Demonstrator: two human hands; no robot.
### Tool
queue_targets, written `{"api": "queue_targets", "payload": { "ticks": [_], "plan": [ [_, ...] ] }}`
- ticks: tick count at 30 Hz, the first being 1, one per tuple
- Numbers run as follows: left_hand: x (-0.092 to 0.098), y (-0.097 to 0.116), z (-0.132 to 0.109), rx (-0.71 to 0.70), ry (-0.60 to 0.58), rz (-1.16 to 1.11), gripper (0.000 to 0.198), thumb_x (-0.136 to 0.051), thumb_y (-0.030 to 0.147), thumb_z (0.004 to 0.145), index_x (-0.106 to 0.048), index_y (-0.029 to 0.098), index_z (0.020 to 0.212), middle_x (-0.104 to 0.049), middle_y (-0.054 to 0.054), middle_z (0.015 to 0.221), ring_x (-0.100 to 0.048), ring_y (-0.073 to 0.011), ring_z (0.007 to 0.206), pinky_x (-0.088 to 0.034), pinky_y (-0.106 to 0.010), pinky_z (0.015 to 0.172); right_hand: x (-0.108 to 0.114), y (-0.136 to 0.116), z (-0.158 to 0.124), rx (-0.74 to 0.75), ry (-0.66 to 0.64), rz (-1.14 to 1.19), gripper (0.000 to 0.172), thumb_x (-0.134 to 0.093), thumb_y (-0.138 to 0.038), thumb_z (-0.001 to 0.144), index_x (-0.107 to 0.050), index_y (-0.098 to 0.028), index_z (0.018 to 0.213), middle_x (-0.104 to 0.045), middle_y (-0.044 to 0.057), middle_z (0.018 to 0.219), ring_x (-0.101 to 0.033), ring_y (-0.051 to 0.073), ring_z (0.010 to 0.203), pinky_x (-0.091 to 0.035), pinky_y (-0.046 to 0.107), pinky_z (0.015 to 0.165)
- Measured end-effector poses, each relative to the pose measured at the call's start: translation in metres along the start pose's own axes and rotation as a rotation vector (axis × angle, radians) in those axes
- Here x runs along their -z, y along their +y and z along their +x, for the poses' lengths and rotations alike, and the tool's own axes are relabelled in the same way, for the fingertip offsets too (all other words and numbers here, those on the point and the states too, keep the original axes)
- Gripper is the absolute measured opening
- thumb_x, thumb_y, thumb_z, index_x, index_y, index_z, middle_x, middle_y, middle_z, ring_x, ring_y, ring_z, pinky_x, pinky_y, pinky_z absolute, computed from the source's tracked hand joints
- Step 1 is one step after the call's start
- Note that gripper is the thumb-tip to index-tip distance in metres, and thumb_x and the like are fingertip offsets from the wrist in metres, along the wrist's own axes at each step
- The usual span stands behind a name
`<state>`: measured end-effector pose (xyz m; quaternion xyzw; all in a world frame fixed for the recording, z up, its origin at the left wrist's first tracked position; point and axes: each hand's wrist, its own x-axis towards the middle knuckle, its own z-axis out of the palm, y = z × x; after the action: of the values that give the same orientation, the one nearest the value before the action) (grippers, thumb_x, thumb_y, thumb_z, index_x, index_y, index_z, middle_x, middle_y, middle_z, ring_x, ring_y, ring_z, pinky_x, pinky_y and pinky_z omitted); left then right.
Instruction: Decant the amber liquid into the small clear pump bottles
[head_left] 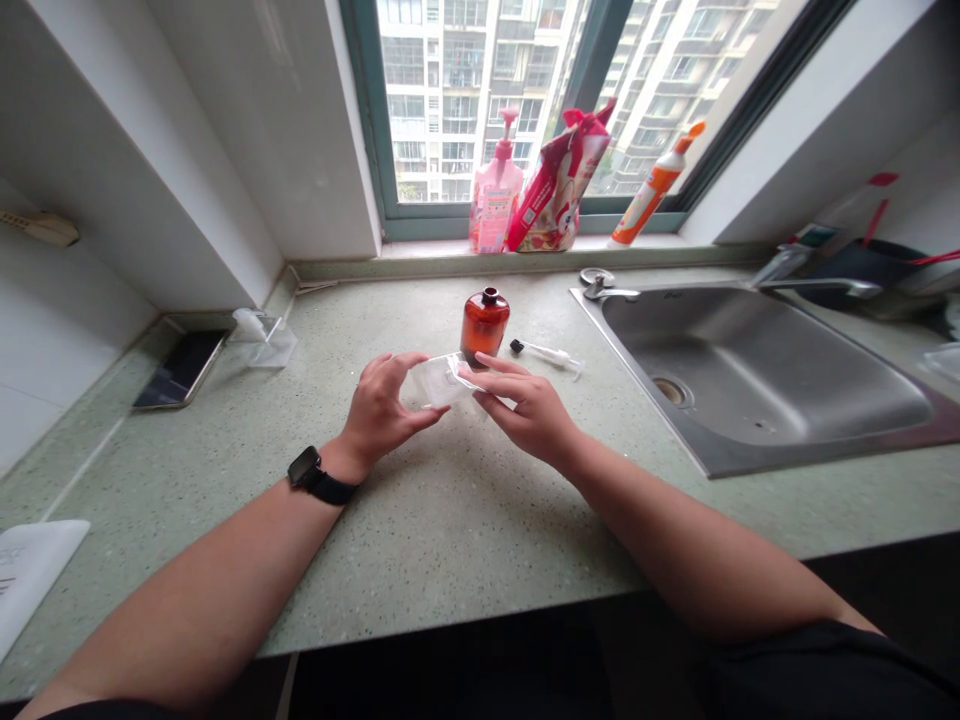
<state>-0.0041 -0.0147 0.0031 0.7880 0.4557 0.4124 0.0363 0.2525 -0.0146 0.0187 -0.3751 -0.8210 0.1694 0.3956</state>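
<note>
My left hand (382, 405) grips the left side of a clear, boxy plastic container (437, 382), thumb below and fingers above. At the container's right end, the fingers of my right hand (525, 398) are closed against it. The container is tilted just above the counter; its exact kind is not clear. Right behind it stands an amber bottle (485, 322), upright, its neck uncapped. A pump head (551, 354) with a black collar and a pale stem lies to the right of the bottle.
On the left, a phone (182, 368) and a clear square container (268, 343) rest on the green speckled counter (420, 540). A steel sink (765, 370) is at right. The windowsill carries a pink pump bottle (495, 205), a red bag (559, 190) and an orange bottle (652, 195).
</note>
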Motion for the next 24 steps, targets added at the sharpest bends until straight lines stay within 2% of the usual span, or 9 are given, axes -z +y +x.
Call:
{"api": "queue_targets", "payload": {
  "ticks": [8, 10, 15, 18, 21, 24],
  "plan": [
    [-0.004, -0.009, -0.001, 0.065, 0.078, -0.015, 0.067, -0.091, 0.048, 0.082, -0.058, 0.025, 0.136, -0.074, -0.010, 0.131, -0.074, -0.0307, 0.117, -0.056, -0.049, 0.110, 0.011, 0.002, 0.005, -0.023, -0.155, 0.283, 0.027, -0.066, -0.031, 0.102, -0.082, -0.033, 0.123, -0.083, 0.004, 0.124, -0.070, 0.025, 0.134, -0.055, 0.047, 0.117],
    [-0.005, -0.011, -0.001, 0.087, 0.086, -0.042, 0.070, -0.092, 0.048, 0.080, -0.058, 0.025, 0.137, -0.074, -0.010, 0.131, -0.075, -0.0301, 0.115, -0.058, -0.049, 0.109, 0.017, 0.003, 0.008, -0.088, -0.151, 0.400, 0.025, -0.067, -0.040, 0.102, -0.084, -0.031, 0.119, -0.083, 0.005, 0.123, -0.074, 0.025, 0.125, -0.057, 0.045, 0.112],
    [-0.006, -0.012, -0.001, 0.123, 0.103, -0.087, 0.071, -0.093, 0.048, 0.079, -0.058, 0.025, 0.136, -0.075, -0.009, 0.130, -0.076, -0.0292, 0.112, -0.060, -0.048, 0.106, 0.029, 0.008, 0.013, -0.389, -0.160, 0.650, 0.037, -0.074, -0.055, 0.095, -0.085, -0.026, 0.115, -0.083, 0.007, 0.110, -0.076, 0.021, 0.093, -0.060, 0.034, 0.082],
    [-0.006, -0.012, -0.001, 0.130, 0.105, -0.095, 0.071, -0.093, 0.049, 0.079, -0.058, 0.025, 0.137, -0.075, -0.009, 0.130, -0.077, -0.0292, 0.111, -0.061, -0.048, 0.105, 0.028, 0.011, 0.013, -0.484, -0.264, 0.725, 0.042, -0.080, -0.055, 0.089, -0.082, -0.023, 0.115, -0.082, 0.007, 0.107, -0.074, 0.019, 0.087, -0.058, 0.032, 0.078],
    [-0.005, -0.011, -0.001, 0.140, 0.102, -0.095, 0.071, -0.092, 0.050, 0.080, -0.058, 0.025, 0.137, -0.074, -0.009, 0.131, -0.076, -0.0294, 0.112, -0.061, -0.048, 0.105, 0.023, 0.011, 0.010, -0.445, -0.453, 0.635, 0.039, -0.080, -0.054, 0.088, -0.078, -0.022, 0.111, -0.079, 0.005, 0.101, -0.071, 0.018, 0.086, -0.057, 0.031, 0.077],
    [-0.005, -0.010, 0.000, 0.153, 0.091, -0.096, 0.071, -0.092, 0.050, 0.080, -0.058, 0.025, 0.136, -0.075, -0.009, 0.130, -0.077, -0.0295, 0.113, -0.061, -0.048, 0.105, 0.020, 0.011, 0.007, -0.329, -0.638, 0.332, 0.032, -0.078, -0.047, 0.092, -0.075, -0.024, 0.114, -0.075, 0.000, 0.089, -0.067, 0.016, 0.080, -0.053, 0.029, 0.074]
  ]
}}
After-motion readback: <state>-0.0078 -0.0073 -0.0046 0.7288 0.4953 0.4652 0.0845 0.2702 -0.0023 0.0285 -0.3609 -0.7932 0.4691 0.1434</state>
